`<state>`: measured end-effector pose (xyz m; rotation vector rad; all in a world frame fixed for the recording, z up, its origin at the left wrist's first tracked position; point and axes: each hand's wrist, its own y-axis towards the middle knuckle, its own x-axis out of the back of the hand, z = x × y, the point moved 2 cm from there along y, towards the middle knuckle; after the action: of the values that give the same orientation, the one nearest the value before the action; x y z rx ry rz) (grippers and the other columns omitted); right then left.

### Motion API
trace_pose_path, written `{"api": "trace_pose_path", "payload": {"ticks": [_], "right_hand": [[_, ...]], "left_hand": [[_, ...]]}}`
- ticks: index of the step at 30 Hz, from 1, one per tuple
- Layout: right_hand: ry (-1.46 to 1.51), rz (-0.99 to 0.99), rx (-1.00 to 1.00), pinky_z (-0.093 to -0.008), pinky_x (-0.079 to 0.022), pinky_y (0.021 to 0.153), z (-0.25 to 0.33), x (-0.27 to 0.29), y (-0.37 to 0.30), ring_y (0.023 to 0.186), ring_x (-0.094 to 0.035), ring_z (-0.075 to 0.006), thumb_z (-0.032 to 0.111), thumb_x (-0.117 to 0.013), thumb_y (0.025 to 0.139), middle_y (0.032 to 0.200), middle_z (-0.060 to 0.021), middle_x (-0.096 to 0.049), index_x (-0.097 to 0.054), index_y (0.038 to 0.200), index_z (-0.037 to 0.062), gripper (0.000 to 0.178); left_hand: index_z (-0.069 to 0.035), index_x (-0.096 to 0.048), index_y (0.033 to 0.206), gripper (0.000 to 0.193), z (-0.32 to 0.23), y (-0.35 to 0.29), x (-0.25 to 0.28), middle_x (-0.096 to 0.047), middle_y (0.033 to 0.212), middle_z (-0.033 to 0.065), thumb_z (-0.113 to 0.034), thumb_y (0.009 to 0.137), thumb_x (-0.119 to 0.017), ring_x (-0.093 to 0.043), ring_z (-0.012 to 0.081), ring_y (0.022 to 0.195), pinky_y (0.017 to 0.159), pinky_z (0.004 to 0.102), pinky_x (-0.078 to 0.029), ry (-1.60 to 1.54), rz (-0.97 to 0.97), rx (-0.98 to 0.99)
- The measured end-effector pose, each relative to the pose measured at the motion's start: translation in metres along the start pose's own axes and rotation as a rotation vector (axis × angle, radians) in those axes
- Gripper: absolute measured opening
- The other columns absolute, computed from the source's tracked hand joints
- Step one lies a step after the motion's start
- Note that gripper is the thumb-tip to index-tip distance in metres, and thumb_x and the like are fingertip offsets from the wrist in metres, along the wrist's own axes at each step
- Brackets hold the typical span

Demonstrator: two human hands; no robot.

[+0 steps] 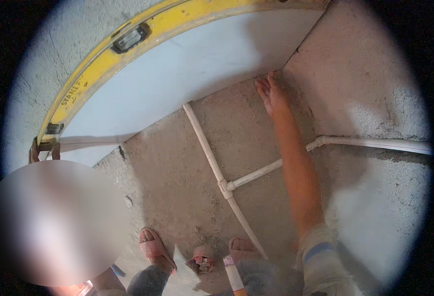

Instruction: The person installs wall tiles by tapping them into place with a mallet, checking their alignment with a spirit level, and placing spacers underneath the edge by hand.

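My right hand reaches forward from the lower right, holding nothing I can see. Its fingers are apart and slightly bent, with the tips at the lower edge of a white panel, close to the corner. Whether they touch the panel, I cannot tell. Along the panel's top edge lies a long yellow spirit level with a dark-framed vial. At the level's left end, fingers grip it; they appear to be another person's, partly hidden by a blurred patch. My left hand does not show.
Pale plastic pipes cross the dirt floor and meet at a tee; one branch runs to a white pipe along the right wall. Pink slippers stand at the bottom. A cigarette juts up from the lower edge.
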<state>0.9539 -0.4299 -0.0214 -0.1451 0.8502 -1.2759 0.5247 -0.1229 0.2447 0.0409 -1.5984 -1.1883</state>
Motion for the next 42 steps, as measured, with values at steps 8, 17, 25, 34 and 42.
{"api": "trace_pose_path", "payload": {"ticks": [8, 17, 25, 34, 42], "right_hand": [[0.124, -0.069, -0.036, -0.0319, -0.046, 0.088, 0.004, -0.007, 0.024, 0.1, -0.055, -0.0228, 0.035, -0.053, 0.094, 0.108, -0.009, -0.056, -0.05, 0.118, 0.005, 0.038], [0.267, -0.092, -0.076, -0.0364, -0.05, 0.075, 0.003, -0.005, 0.033, 0.091, -0.054, -0.0263, 0.026, -0.051, 0.096, 0.1, -0.0124, -0.053, -0.049, 0.108, 0.0006, 0.028], [0.227, -0.16, -0.12, -0.0338, -0.043, 0.067, 0.002, -0.014, 0.038, 0.081, -0.05, -0.0212, 0.04, -0.054, 0.093, 0.096, -0.0086, -0.053, -0.05, 0.101, 0.0057, 0.036], [0.146, -0.127, -0.046, -0.0366, -0.038, 0.065, -0.002, -0.018, 0.034, 0.083, -0.048, -0.0185, 0.048, -0.055, 0.09, 0.094, -0.0035, -0.052, -0.051, 0.105, 0.0117, 0.039], [-0.089, -0.131, 0.043, -0.0372, -0.043, 0.073, 0.003, -0.011, 0.021, 0.085, -0.051, -0.0188, 0.04, -0.055, 0.092, 0.095, -0.0039, -0.055, -0.055, 0.105, 0.0117, 0.031]], "left_hand": [[-0.016, -0.05, 0.13, 0.057, 0.009, 0.001, 0.004, -0.05, 0.129, 0.0119, -0.03, 0.08, -0.073, -0.048, 0.0283, 0.122, 0.095, 0.0464, -0.045, 0.038, 0.049, 0.004], [-0.016, -0.051, 0.13, 0.055, 0.009, 0.004, 0.004, -0.049, 0.131, 0.009, -0.026, 0.08, -0.073, -0.047, 0.0265, 0.123, 0.096, 0.0468, -0.045, -0.07, 0.065, 0.017], [-0.014, -0.051, 0.129, 0.057, 0.011, 0.003, 0.0, -0.053, 0.128, 0.0096, -0.018, 0.077, -0.075, -0.05, 0.027, 0.119, 0.09, 0.0462, -0.049, -0.119, 0.0, -0.042], [-0.013, -0.05, 0.13, 0.06, -0.016, 0.012, 0.016, -0.053, 0.125, 0.0127, -0.02, 0.076, -0.076, -0.049, 0.0279, 0.12, 0.097, 0.0443, -0.044, -0.081, 0.018, -0.107], [-0.009, -0.051, 0.128, 0.07, -0.116, 0.032, 0.03, -0.045, 0.13, 0.0142, -0.014, 0.066, -0.084, -0.044, 0.0296, 0.12, 0.099, 0.0405, -0.039, -0.162, -0.098, -0.234]]}}
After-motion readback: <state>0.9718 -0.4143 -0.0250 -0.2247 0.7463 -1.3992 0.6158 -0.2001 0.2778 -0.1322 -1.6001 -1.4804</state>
